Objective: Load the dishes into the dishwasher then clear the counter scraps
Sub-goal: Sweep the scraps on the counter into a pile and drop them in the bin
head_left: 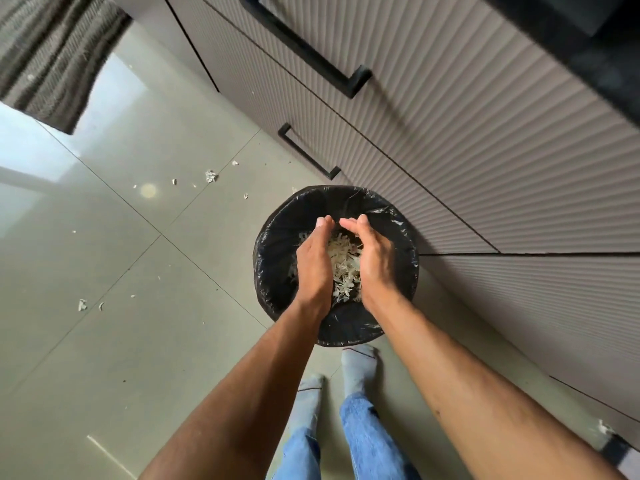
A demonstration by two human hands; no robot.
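Note:
A round bin with a black plastic liner (277,237) stands on the floor against the cabinet front. Both my hands hang over its mouth, palms facing each other. My left hand (313,261) and my right hand (372,261) are held a little apart, fingers fairly straight and fingertips close together at the far side. Pale, flaky scraps (343,261) show in the gap between the palms; I cannot tell whether they rest on the hands or lie in the bin below.
Small pale scraps (210,176) lie scattered on the glossy tiled floor left of the bin. Ribbed drawer fronts with black handles (308,154) run along the right. A striped rug (52,53) lies at the top left. My socked feet (356,365) stand just behind the bin.

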